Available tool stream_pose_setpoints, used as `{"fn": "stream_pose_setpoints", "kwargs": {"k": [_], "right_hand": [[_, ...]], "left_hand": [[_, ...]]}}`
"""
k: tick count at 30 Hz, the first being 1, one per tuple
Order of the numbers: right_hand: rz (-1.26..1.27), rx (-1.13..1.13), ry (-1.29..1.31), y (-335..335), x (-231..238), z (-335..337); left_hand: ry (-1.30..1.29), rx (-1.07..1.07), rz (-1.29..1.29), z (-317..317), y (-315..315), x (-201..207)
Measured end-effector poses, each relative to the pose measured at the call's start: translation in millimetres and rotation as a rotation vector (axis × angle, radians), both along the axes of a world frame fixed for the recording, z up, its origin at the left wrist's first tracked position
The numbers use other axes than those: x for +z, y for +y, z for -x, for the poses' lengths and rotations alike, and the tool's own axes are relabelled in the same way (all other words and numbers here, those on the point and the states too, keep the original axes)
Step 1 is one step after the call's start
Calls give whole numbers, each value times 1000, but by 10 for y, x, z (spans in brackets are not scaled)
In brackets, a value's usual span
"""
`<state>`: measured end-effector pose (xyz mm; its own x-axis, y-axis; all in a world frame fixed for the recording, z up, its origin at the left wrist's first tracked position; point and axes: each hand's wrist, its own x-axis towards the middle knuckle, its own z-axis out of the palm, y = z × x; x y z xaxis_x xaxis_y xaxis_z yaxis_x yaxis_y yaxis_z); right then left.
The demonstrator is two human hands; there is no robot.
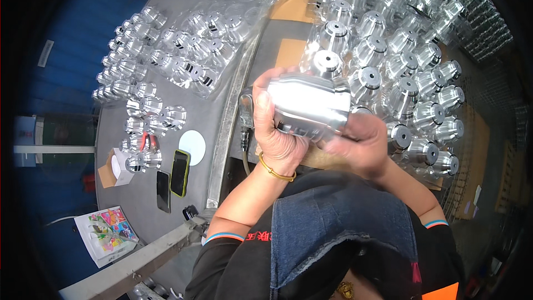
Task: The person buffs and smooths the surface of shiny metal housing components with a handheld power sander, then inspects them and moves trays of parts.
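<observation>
My left hand (277,128) grips a shiny machined aluminium part (311,103), a wide cylinder held on its side at the middle of the view. My right hand (361,142) is under its right end, blurred, touching the part's rim. A gold bangle (276,171) sits on my left wrist. Right behind the held part stand several similar flared metal parts (388,72) upright in rows.
A grey round table (205,117) at left carries several smaller metal parts (139,72), clear plastic trays (227,17), two phones (172,178), a white disc (192,145) and a small cardboard box (114,168). A metal rail (227,128) runs along its edge. Wire racks (477,28) stand at right.
</observation>
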<state>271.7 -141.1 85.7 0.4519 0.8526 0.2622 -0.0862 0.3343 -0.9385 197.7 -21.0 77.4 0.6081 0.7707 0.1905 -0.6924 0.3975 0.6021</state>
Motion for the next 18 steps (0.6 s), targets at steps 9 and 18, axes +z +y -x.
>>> {"fn": "stream_pose_setpoints", "kwargs": {"k": [9, 18], "right_hand": [[-221, -190, -725, 160, -217, 7], [39, 232, 914, 8, 6, -31]], "left_hand": [[-41, -30, 180, 93, 50, 28], [-46, -123, -16, 178, 8, -16]]}}
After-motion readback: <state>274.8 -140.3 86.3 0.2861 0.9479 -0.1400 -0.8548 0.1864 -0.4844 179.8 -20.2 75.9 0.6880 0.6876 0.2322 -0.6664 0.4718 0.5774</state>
